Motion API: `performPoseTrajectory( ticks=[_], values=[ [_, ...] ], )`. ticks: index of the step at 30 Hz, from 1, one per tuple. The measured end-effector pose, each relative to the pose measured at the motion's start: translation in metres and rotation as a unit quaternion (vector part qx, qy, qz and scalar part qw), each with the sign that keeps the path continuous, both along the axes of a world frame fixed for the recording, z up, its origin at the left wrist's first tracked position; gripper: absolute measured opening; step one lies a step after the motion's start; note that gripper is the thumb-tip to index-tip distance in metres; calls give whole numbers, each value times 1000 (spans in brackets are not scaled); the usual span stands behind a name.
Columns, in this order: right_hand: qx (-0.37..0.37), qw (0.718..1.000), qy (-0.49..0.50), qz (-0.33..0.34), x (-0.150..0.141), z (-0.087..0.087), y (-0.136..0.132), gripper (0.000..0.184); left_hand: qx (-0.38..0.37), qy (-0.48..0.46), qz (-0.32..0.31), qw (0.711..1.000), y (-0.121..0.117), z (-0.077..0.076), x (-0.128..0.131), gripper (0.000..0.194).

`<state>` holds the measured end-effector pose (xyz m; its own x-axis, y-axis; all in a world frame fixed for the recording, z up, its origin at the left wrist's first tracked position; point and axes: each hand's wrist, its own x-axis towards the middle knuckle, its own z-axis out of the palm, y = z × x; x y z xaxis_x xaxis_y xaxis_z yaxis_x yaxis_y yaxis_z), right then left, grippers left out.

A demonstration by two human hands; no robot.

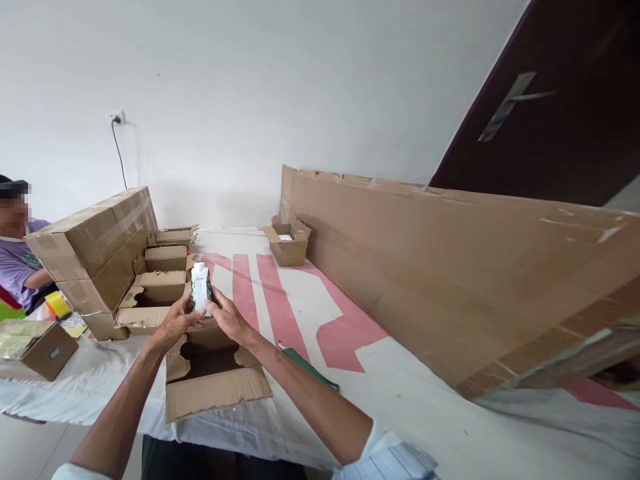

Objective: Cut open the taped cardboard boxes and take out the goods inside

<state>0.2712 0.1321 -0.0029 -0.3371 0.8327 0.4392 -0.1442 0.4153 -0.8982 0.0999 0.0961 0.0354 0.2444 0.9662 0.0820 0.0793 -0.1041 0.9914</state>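
Both my hands hold a small white bottle [201,288] with a green label and a white cap, upright above an open cardboard box [210,373]. My left hand [176,322] grips it from the left side, fingers closed round its lower part. My right hand [227,315] closes on it from the right. The box lies on the cloth-covered table right under my hands, flaps spread out and its inside dark.
A row of open small boxes [161,283] and a big taped carton [95,243] stand at the left. Another small open box [289,244] sits farther back. A long cardboard sheet [450,267] leans along the right. A green-handled tool [307,367] lies by my right forearm. A person in purple [17,267] sits far left.
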Motion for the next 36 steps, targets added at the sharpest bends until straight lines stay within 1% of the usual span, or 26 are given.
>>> performPoseTrajectory(
  ticks=[4, 8, 11, 15, 23, 28, 36],
  values=[
    [-14, 1000, 8, -11, -6, -15, 14, 60, -31, -38, -1, 999, 15, -20, -2, 75],
    [-15, 1000, 8, -11, -7, -20, 21, 59, -37, -43, 2, 998, 23, -30, -3, 80],
    [-17, 1000, 5, -11, -7, -23, 25, 58, -40, -46, 8, 998, 25, -33, -5, 81],
    [-26, 1000, 1, -8, -7, -26, 27, 57, -39, -54, 20, 998, 26, -36, -5, 77],
    [-66, 998, -10, 13, -9, -31, 30, 54, -54, -71, 33, 995, 28, -39, -4, 78],
    [-66, 998, -3, 4, -12, -34, 33, 52, -58, -80, 30, 995, 28, -39, -4, 81],
    [-63, 998, 3, 9, -10, -34, 31, 48, -57, -85, 35, 994, 26, -40, -4, 78]
  ],
)
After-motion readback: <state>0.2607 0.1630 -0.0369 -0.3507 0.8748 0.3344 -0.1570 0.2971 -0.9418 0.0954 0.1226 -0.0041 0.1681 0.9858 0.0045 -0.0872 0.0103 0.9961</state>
